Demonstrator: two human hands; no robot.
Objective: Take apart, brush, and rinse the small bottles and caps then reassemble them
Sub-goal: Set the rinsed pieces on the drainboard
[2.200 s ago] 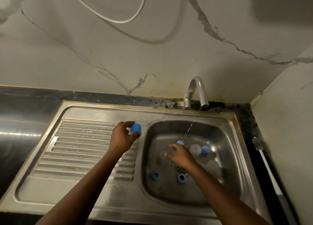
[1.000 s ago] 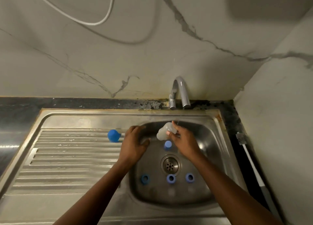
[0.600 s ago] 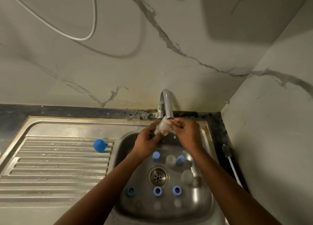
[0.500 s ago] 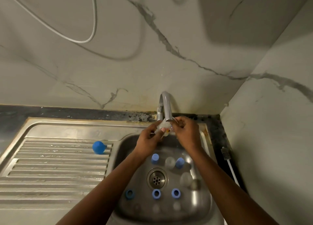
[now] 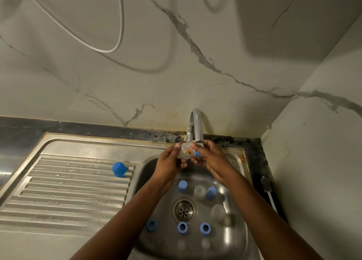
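Note:
Both hands hold one small clear bottle (image 5: pixel 188 152) with a coloured sticker just under the tap spout (image 5: pixel 198 130). My left hand (image 5: pixel 170 162) grips its left end and my right hand (image 5: pixel 208 157) grips its right side. In the sink basin (image 5: pixel 235 238) stand two bottles with blue caps (image 5: pixel 182 186) (image 5: pixel 211 192), and clear bottles (image 5: pixel 199 190) (image 5: pixel 217 211) stand among them. Three blue ring caps (image 5: pixel 151 224) (image 5: pixel 182 227) (image 5: pixel 205 228) lie in a row near the front of the basin. A round blue cap (image 5: pixel 118 168) rests on the drainboard (image 5: pixel 64 193).
The drain (image 5: pixel 184 210) is in the middle of the basin. A white brush (image 5: pixel 268 189) lies on the dark counter strip right of the sink, beside the side wall. A white cable (image 5: pixel 109 50) loops on the marble wall above.
My left hand set the round blue cap on the drainboard and joined my right hand. Together they raised the clear bottle from the basin to the tap spout.

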